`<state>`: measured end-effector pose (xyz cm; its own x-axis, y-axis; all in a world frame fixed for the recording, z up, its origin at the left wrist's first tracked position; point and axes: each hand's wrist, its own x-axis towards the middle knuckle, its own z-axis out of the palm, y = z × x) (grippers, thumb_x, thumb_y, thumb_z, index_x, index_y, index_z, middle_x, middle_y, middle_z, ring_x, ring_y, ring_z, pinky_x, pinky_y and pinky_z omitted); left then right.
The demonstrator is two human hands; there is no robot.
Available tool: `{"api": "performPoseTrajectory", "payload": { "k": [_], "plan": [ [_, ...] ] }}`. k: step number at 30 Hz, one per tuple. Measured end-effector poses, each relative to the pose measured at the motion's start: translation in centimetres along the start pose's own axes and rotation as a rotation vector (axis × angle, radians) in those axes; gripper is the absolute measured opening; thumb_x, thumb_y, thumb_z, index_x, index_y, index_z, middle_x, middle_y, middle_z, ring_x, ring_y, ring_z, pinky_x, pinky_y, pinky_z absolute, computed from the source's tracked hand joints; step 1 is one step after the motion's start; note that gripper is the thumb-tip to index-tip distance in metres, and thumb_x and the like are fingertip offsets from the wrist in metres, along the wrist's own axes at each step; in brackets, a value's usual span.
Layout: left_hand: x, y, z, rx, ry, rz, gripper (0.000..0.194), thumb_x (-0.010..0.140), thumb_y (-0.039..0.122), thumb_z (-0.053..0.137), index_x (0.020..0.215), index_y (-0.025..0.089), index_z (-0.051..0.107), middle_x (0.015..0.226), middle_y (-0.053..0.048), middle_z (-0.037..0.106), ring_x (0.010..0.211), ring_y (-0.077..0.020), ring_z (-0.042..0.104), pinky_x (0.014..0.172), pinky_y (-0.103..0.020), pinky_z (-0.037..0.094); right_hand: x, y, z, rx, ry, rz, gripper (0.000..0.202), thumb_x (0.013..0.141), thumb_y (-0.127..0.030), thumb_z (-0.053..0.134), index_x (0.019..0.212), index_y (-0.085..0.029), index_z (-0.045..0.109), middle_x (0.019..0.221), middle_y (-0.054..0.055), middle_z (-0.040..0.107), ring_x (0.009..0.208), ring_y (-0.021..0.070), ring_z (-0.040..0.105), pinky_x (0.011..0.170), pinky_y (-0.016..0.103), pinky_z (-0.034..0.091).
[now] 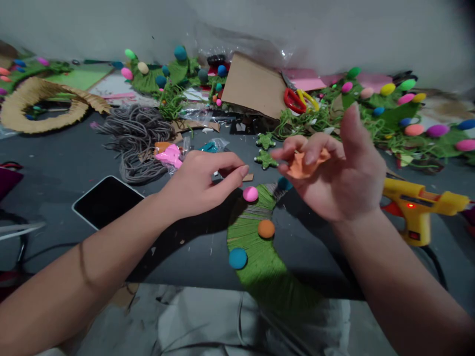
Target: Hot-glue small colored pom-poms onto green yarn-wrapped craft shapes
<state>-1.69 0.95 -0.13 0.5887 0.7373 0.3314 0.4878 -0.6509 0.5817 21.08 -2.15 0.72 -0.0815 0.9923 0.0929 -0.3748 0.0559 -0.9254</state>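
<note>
Nearest me, below and between both sets of fingers: green curve, cord-wrapped, near end reaching past the front edge of the desk. Blue ball, orange ball and pink ball sit on it, the pink one just below my left fingertips. Curve looks firm and fairly light; best held by the bare wrapped band, clear of the balls.

Left fingers: thumb and forefinger tips drawn close; cannot tell if they meet or pinch anything. Right fingers: curled over the orange piece, palm up, thumb standing off. Piece looks thin, soft, nearly weightless, already creased; likely to crumple, so a light hold at one edge should suit.

Right of the right fingers, beyond the wrist: yellow glue gun, red light lit. Just beyond, between both sets of fingers: two small green stars. Farther, past the left fingers: grey cord heap. Farthest, beyond the right fingers: scissors, against cardboard.
</note>
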Motion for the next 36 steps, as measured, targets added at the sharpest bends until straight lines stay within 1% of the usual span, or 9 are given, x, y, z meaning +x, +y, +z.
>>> {"api": "performPoseTrajectory", "payload": {
  "k": [3,5,7,10,13,16,21,26,36],
  "plan": [
    [-0.1,-0.1,0.1,-0.004,-0.006,0.000,0.021,0.098,0.032,0.062,0.085,0.023,0.076,0.076,0.003,0.078,0.053,-0.0100,0.055,0.057,-0.025,0.037,0.2,0.0,-0.4,0.016,-0.001,-0.023,0.072,0.096,-0.071,0.055,0.045,-0.022,0.044,0.050,-0.001,0.046,0.046,0.0113,0.048,0.045,0.027,0.039],
    [-0.1,-0.1,0.1,0.004,-0.011,0.004,0.021,0.098,0.031,0.061,0.085,0.022,0.076,0.076,0.003,0.077,0.055,-0.0098,0.055,0.058,-0.025,0.038,0.1,-0.1,-0.7,-0.004,-0.061,0.003,0.078,0.098,-0.072,0.050,0.042,-0.022,0.028,0.039,-0.005,0.019,0.034,0.0090,0.022,0.037,0.027,0.021],
    [-0.1,0.0,0.1,0.008,-0.011,0.007,0.022,0.099,0.030,0.061,0.085,0.022,0.076,0.075,0.003,0.077,0.056,-0.0096,0.057,0.058,-0.025,0.039,0.1,-0.3,-1.0,0.002,-0.101,0.034,0.078,0.099,-0.072,0.045,0.042,-0.024,0.021,0.037,-0.006,0.010,0.032,0.0095,0.013,0.034,0.029,0.017],
    [-0.1,0.1,-0.1,-0.015,-0.008,0.008,0.021,0.098,0.030,0.062,0.083,0.022,0.076,0.075,0.003,0.077,0.058,-0.0098,0.060,0.058,-0.025,0.041,-0.1,-0.4,-0.8,0.054,-0.074,0.035,0.068,0.098,-0.072,0.047,0.049,-0.026,0.045,0.045,-0.003,0.039,0.040,0.0132,0.041,0.043,0.029,0.042],
    [-0.1,0.4,-0.1,-0.096,0.016,-0.024,0.021,0.099,0.034,0.062,0.085,0.023,0.074,0.077,0.002,0.077,0.065,-0.0122,0.067,0.058,-0.024,0.046,-0.3,-0.4,-0.1,0.100,-0.089,0.065,0.062,0.092,-0.083,0.044,0.091,-0.029,0.074,0.102,0.005,0.076,0.101,0.0245,0.072,0.085,0.041,0.061],
    [-0.2,0.5,0.2,-0.231,0.140,-0.061,0.018,0.099,0.037,0.065,0.109,0.024,0.073,0.101,-0.004,0.080,0.087,-0.0173,0.075,0.073,-0.027,0.058,-0.4,-0.2,0.3,0.108,-0.163,0.117,0.073,0.085,-0.090,0.047,0.115,-0.029,0.073,0.134,0.008,0.072,0.135,0.0312,0.061,0.106,0.048,0.056],
    [-0.3,0.0,1.1,-0.350,0.242,-0.024,0.067,0.084,0.045,0.085,0.143,0.029,0.058,0.155,-0.012,0.058,0.130,-0.0292,0.067,0.099,-0.039,0.063,-1.0,-0.2,0.6,0.125,-0.265,0.180,0.081,0.088,-0.092,0.035,0.123,-0.029,0.071,0.147,0.007,0.067,0.145,0.0321,0.054,0.113,0.054,0.052],
    [-0.3,-0.4,1.4,-0.416,0.247,-0.011,0.054,0.087,0.041,0.084,0.136,0.026,0.068,0.131,-0.008,0.075,0.112,-0.0260,0.076,0.093,-0.038,0.067,-1.5,-0.1,1.2,0.062,-0.334,0.257,0.083,0.094,-0.089,0.024,0.130,-0.030,0.069,0.152,0.004,0.064,0.147,0.0322,0.053,0.120,0.056,0.045],
    [-0.2,-0.4,0.8,-0.328,0.240,-0.020,0.028,0.095,0.038,0.073,0.120,0.027,0.080,0.117,-0.004,0.081,0.100,-0.0228,0.079,0.089,-0.036,0.067,-0.8,0.8,1.3,-0.075,-0.105,0.219,0.060,0.100,-0.075,0.038,0.119,-0.031,0.073,0.148,0.002,0.067,0.141,0.0319,0.059,0.120,0.060,0.045]
  ]
}}
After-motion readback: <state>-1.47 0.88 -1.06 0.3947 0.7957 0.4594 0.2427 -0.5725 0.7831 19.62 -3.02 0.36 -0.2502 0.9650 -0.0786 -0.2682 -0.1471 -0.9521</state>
